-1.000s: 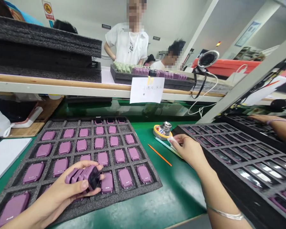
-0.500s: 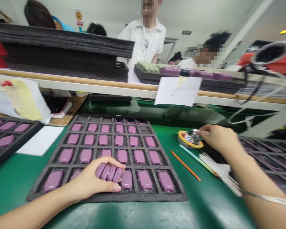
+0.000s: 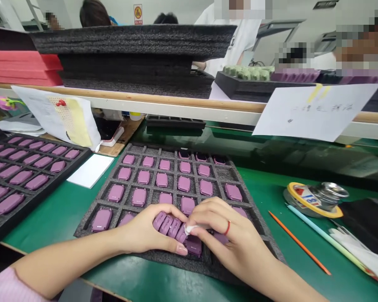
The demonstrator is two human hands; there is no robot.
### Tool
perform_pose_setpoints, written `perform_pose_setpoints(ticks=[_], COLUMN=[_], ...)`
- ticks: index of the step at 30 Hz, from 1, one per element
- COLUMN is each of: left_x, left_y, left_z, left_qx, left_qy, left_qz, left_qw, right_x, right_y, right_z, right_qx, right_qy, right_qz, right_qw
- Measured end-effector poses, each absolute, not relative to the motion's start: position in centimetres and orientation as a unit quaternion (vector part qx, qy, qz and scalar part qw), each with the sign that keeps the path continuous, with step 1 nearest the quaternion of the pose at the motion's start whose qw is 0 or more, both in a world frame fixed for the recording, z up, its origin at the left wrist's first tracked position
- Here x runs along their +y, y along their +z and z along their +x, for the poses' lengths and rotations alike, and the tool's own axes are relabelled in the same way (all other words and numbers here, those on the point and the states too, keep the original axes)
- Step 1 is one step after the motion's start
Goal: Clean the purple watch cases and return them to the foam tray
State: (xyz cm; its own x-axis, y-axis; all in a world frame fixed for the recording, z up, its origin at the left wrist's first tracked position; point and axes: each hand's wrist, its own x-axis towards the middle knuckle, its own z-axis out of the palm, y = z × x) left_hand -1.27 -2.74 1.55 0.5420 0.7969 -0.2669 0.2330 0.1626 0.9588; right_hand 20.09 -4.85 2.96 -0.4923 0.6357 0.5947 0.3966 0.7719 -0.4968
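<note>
My left hand (image 3: pixel 141 233) is closed around a row of several purple watch cases (image 3: pixel 167 225), standing on edge side by side. My right hand (image 3: pixel 236 235) pinches a small white wipe (image 3: pixel 189 229) against the right end of that row. Both hands are over the front part of a black foam tray (image 3: pixel 260 212). Purple watch cases (image 3: pixel 184 183) lie in many of its compartments, and a few dark-faced ones (image 3: pixel 201 157) sit in the back row. My hands and forearms hide part of the front rows.
To the right are a yellow-rimmed tape roll (image 3: pixel 294 197) with a metal pot (image 3: pixel 333 191), an orange stick (image 3: pixel 297 241), a blue-green pen (image 3: pixel 321 233) and a white glove (image 3: pixel 359 251). Another filled tray (image 3: pixel 78 157) stands left, beside white paper (image 3: pixel 90 171). A shelf (image 3: pixel 173 104) spans the back.
My right hand has come from the metal pot to the row of watch cases, bringing the white wipe. My left hand still grips the row. The view has turned left.
</note>
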Motion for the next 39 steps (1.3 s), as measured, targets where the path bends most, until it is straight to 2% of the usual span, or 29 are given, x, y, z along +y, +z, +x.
perform_pose_setpoints(ticks=[6, 11, 17, 20, 24, 29, 33, 39], left_x=[-2.5, -2.6, -2.8, -2.7, -2.6, -2.7, -2.9, -2.7], left_y=[1.6, 1.6, 2.0, 2.1, 1.9, 1.9, 2.1, 2.2], left_z=[-1.0, -1.0, -0.9, -0.9, -0.8, -0.8, -1.0, -1.3], left_qx=[0.422, 0.422, 0.431, 0.427, 0.413, 0.432, 0.440, 0.407], left_qy=[0.238, 0.238, 0.222, 0.218, 0.215, 0.217, 0.207, 0.192], left_qz=[0.594, 0.597, 0.606, 0.611, 0.619, 0.619, 0.622, 0.628], left_qw=[0.642, 0.639, 0.630, 0.630, 0.633, 0.619, 0.614, 0.634], right_x=[-3.7, -4.2, -4.2, -3.8, -3.6, -3.9, -3.8, -3.4], right_y=[2.3, 1.6, 2.0, 2.7, 2.9, 2.0, 1.8, 3.5], right_z=[20.1, 19.0, 19.1, 20.3, 21.1, 19.3, 18.7, 21.3], right_qx=[-0.858, -0.828, -0.756, -0.798, -0.858, -0.830, -0.768, -0.778], right_qy=[0.147, 0.121, 0.235, 0.256, 0.202, 0.176, 0.240, 0.312], right_qz=[-0.293, -0.341, -0.447, -0.376, -0.295, -0.349, -0.401, -0.373], right_qw=[0.395, 0.429, 0.415, 0.395, 0.368, 0.399, 0.437, 0.397])
